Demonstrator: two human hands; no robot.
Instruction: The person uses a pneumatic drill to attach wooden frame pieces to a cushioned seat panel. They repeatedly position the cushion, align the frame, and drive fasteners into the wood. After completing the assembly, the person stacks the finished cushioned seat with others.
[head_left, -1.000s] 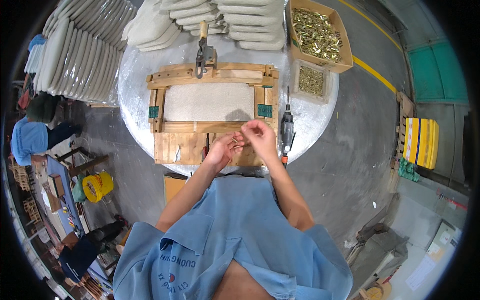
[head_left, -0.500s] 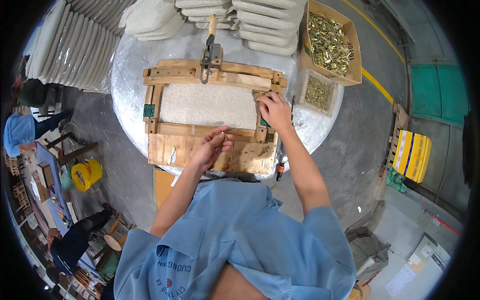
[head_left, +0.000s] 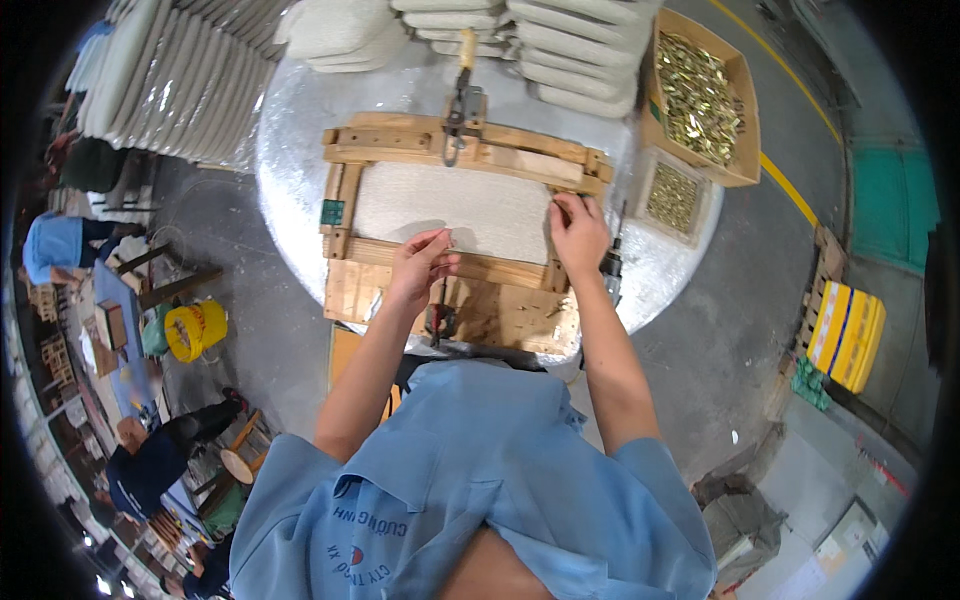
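A cream textured pad (head_left: 450,205) lies inside a wooden frame (head_left: 400,252), which rests on a wooden board (head_left: 350,290). My left hand (head_left: 422,265) is over the frame's near rail, thumb and fingers pinched together. Something small and pale shows at those fingertips, too small to name. At the pad's right edge, my right hand (head_left: 578,238) has its fingers closed down by the frame's right side; what they grip, if anything, is hidden. A toggle clamp (head_left: 462,118) with a yellowish handle is fixed at the far rail.
Right of the frame lies a dark power driver (head_left: 612,265). A red and black tool (head_left: 438,322) shows by the near edge. A cardboard box (head_left: 742,165) of brassy metal fittings and a clear tray (head_left: 648,205) of small hardware stand far right. Stacked pads (head_left: 580,60) line the back.
My left hand has moved up from the near board to the frame's near rail. My right hand stays at the frame's right side. The whole view has shifted, and a red and black tool now shows.
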